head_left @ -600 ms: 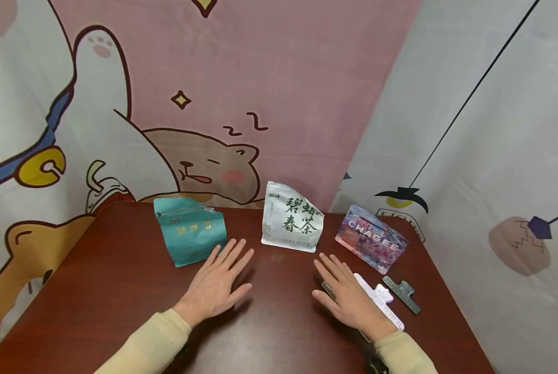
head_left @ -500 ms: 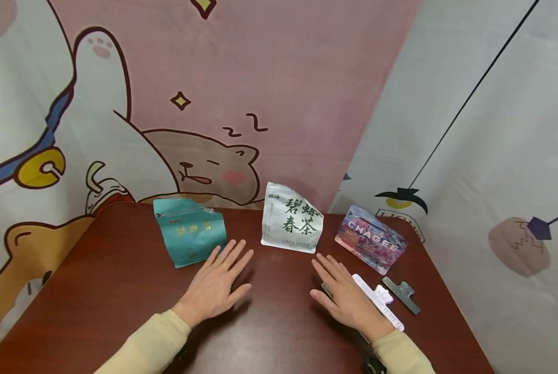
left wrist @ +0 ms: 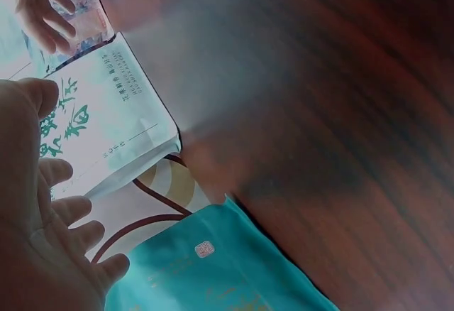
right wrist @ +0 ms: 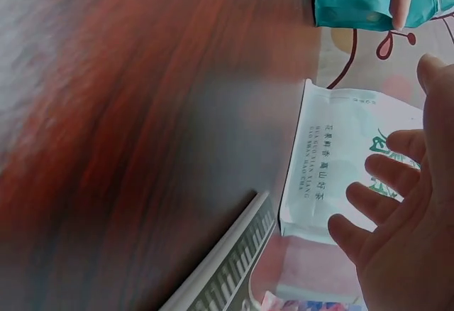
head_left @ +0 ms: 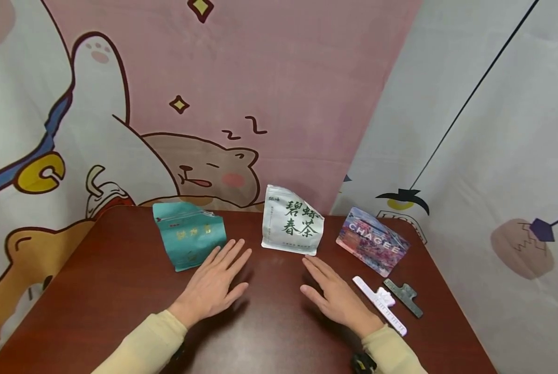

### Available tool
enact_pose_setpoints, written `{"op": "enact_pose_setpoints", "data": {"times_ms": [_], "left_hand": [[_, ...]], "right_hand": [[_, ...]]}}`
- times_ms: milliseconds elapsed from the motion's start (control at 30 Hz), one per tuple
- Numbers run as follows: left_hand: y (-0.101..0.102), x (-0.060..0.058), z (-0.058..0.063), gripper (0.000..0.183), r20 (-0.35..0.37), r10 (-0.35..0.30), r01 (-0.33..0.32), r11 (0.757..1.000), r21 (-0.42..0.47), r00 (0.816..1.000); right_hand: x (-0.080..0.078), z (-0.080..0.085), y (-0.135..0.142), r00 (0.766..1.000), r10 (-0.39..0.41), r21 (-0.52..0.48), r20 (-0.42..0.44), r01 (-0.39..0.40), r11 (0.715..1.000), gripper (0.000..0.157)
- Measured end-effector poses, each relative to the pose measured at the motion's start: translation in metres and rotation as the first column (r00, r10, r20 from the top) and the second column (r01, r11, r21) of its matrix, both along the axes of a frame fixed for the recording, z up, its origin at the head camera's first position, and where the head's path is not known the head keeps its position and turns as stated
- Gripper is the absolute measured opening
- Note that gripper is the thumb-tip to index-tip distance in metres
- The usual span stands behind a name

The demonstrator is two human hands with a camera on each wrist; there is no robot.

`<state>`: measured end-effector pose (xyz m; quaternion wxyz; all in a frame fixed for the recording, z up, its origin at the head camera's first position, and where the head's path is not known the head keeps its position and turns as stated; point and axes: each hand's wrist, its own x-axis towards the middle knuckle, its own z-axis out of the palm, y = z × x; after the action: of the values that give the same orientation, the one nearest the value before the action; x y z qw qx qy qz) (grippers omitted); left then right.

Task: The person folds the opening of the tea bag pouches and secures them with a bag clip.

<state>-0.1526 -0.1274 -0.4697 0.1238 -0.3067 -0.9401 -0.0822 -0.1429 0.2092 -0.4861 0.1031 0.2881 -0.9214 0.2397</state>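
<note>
A teal tea pouch [head_left: 192, 234] stands at the left of the table, a white tea pouch [head_left: 291, 223] with green characters in the middle, and a purple-pink CHAGEE pouch [head_left: 372, 240] at the right. My left hand [head_left: 213, 285] hovers with straight fingers in front of the teal pouch, holding nothing. Over the table before the white pouch, my right hand [head_left: 337, 298] is likewise held out with nothing in it. A white clip [head_left: 381, 304] and a dark clip [head_left: 404, 297] lie right of that hand. Another ridged clip [right wrist: 230, 261] shows in the right wrist view; the head view hides it.
The brown wooden table [head_left: 260, 327] ends at the back against a cartoon-printed cloth [head_left: 297, 93]. A pale cloth [head_left: 503, 156] hangs along the right side. The table's right edge runs just beyond the dark clip.
My right hand has shifted a little to the left, away from the white clip, and now covers the clip end seen before. The left hand has hardly moved. The view has tilted slightly up.
</note>
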Motion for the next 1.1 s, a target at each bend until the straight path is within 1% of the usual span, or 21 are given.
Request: {"op": "enact_pose_setpoints", "data": {"times_ms": [267, 433, 600, 700, 900, 1100], "left_hand": [[-0.006, -0.002, 0.008, 0.069, -0.036, -0.003, 0.002, 1.000, -0.005, 0.999], [-0.009, -0.003, 0.014, 0.069, -0.096, -0.012, 0.011, 1.000, -0.008, 0.995], [-0.013, -0.008, 0.020, 0.071, -0.147, -0.011, 0.008, 1.000, -0.019, 0.989], [-0.015, -0.009, 0.025, 0.071, -0.155, -0.015, 0.014, 1.000, -0.008, 0.988], [-0.017, -0.013, 0.033, 0.065, -0.174, -0.042, 0.044, 0.999, 0.003, 0.984], [-0.023, -0.013, 0.041, 0.063, -0.189, -0.037, 0.037, 0.999, -0.003, 0.981]], "right_hand": [[-0.003, 0.007, -0.013, 0.996, -0.005, -0.057, 0.090, 0.010, 0.998, 0.062], [-0.005, 0.013, -0.023, 0.993, -0.002, -0.070, 0.119, 0.010, 0.997, 0.061], [-0.009, 0.018, -0.035, 0.991, 0.026, -0.090, 0.128, -0.014, 0.996, 0.060], [-0.011, 0.019, -0.042, 0.991, 0.040, -0.098, 0.130, -0.027, 0.995, 0.059], [-0.013, 0.021, -0.050, 0.991, 0.052, -0.129, 0.125, -0.035, 0.991, 0.058], [-0.016, 0.024, -0.059, 0.989, 0.075, -0.146, 0.126, -0.056, 0.988, 0.059]]}}
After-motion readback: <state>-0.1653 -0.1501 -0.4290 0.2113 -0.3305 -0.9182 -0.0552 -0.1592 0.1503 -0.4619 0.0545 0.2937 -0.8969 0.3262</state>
